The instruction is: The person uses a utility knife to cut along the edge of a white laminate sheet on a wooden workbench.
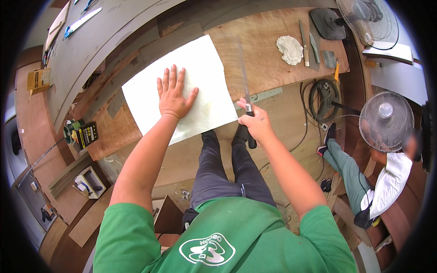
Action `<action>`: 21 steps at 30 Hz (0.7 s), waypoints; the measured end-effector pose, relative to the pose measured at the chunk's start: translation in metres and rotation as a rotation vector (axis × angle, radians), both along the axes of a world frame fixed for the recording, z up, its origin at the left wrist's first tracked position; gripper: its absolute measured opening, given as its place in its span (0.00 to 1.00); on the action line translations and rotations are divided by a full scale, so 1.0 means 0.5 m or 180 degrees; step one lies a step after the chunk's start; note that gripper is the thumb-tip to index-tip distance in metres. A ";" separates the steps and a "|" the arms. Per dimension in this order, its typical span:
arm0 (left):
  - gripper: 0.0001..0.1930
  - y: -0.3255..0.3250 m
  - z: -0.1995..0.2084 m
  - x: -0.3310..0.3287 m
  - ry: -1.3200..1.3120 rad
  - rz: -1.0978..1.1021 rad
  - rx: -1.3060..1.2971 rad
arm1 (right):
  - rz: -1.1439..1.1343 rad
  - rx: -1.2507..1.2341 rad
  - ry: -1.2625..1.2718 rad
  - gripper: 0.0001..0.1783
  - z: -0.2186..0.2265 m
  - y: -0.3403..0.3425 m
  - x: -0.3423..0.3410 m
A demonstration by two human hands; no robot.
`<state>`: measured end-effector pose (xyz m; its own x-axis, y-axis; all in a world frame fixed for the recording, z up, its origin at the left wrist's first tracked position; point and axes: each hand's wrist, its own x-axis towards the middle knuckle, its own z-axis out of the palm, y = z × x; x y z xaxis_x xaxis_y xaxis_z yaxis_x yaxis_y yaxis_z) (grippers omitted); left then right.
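Note:
A large white sheet [200, 86] lies at an angle on the brown wooden board [259, 41], its near corner hanging over the front edge. My left hand [175, 98] is pressed flat on the sheet with fingers spread. To the right of the sheet, my right hand [257, 123] is wrapped round the black handle of a long, thin-bladed tool [246, 86]. Its blade points away from me over the board and is smeared by motion, so its exact kind is unclear. Some of the right fingers are loosely extended.
A crumpled white cloth [290, 50], flat strips [304, 43] and a yellow-handled tool [337, 70] lie on the right. Two fans [386, 116] stand there, with cables on the floor. A seated person [391, 179] is at far right. Tins [86, 134] are at left.

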<state>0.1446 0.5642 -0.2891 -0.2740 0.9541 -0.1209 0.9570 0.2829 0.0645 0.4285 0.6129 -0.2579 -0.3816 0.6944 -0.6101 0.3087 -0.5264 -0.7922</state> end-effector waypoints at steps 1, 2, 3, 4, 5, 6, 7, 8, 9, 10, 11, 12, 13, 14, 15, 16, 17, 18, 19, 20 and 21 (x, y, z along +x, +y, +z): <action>0.41 -0.004 0.000 -0.002 0.0017 0.0008 -0.0006 | -0.0207 -0.0542 0.0050 0.36 0.027 0.002 0.007; 0.41 -0.008 0.001 -0.004 0.0037 0.0014 -0.0015 | -0.0198 -0.0544 0.0056 0.36 0.025 -0.001 0.004; 0.41 -0.008 0.001 -0.002 0.0026 -0.0004 -0.0011 | -0.0242 -0.0572 0.0082 0.36 0.023 -0.004 0.007; 0.41 -0.008 0.001 -0.001 0.0025 -0.0006 -0.0008 | -0.0276 -0.0586 0.0099 0.36 0.017 -0.005 0.006; 0.40 -0.009 0.002 0.000 0.0026 -0.0010 -0.0007 | -0.0310 -0.0603 0.0111 0.37 0.012 -0.007 0.006; 0.40 0.001 0.005 0.007 0.0022 -0.0029 -0.0002 | -0.0196 -0.0643 0.0137 0.37 0.004 0.012 0.001; 0.40 0.001 0.003 0.009 0.0013 -0.0025 0.0015 | -0.0101 -0.0686 0.0171 0.37 -0.005 0.019 -0.011; 0.40 0.003 0.002 0.011 0.0004 -0.0025 0.0032 | -0.0142 -0.0684 0.0178 0.37 -0.012 0.021 -0.025; 0.40 0.001 0.002 0.009 0.0014 -0.0064 0.0021 | -0.0222 -0.0671 0.0317 0.37 -0.020 0.018 -0.045; 0.40 0.002 0.002 0.012 -0.0001 -0.0069 0.0053 | -0.0321 -0.0654 0.0436 0.37 -0.032 0.018 -0.050; 0.40 0.004 0.001 0.017 -0.0019 -0.0075 0.0086 | -0.0032 -0.0613 0.0232 0.37 -0.043 0.024 -0.049; 0.40 -0.003 0.000 0.009 -0.0002 -0.0087 0.0067 | -0.0043 -0.0631 0.0252 0.37 -0.035 0.021 -0.052; 0.40 -0.009 -0.002 0.003 0.0016 -0.0054 0.0064 | 0.0171 -0.0622 0.0067 0.36 -0.025 0.018 -0.052; 0.41 -0.015 -0.004 -0.002 0.0031 -0.0019 0.0062 | 0.0386 -0.0609 -0.0120 0.35 -0.015 0.014 -0.053; 0.41 -0.013 -0.005 0.002 0.0023 -0.0039 0.0066 | 0.0366 -0.0607 -0.0126 0.35 -0.016 0.004 -0.040; 0.40 -0.012 -0.003 0.004 0.0032 -0.0052 0.0076 | 0.0197 -0.0306 -0.0025 0.28 -0.020 -0.013 -0.024; 0.40 -0.011 -0.002 0.006 0.0041 -0.0062 0.0086 | 0.0031 -0.0005 0.0074 0.21 -0.024 -0.027 -0.006; 0.40 -0.008 -0.001 0.007 0.0044 -0.0068 0.0097 | 0.0025 0.0006 0.0076 0.21 -0.023 -0.032 0.013; 0.40 -0.009 -0.001 0.006 0.0045 -0.0071 0.0093 | 0.0076 -0.0115 -0.0086 0.21 -0.022 -0.038 0.032; 0.40 -0.011 -0.001 0.006 0.0045 -0.0072 0.0089 | 0.0128 -0.0236 -0.0248 0.21 -0.023 -0.042 0.045; 0.40 -0.013 -0.002 0.002 0.0054 -0.0069 0.0093 | 0.0047 -0.0507 -0.0261 0.20 -0.015 -0.039 0.044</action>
<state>0.1456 0.5576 -0.2902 -0.2548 0.9629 -0.0884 0.9639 0.2602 0.0561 0.4505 0.5933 -0.2653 -0.3354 0.5811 -0.7416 0.3776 -0.6383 -0.6709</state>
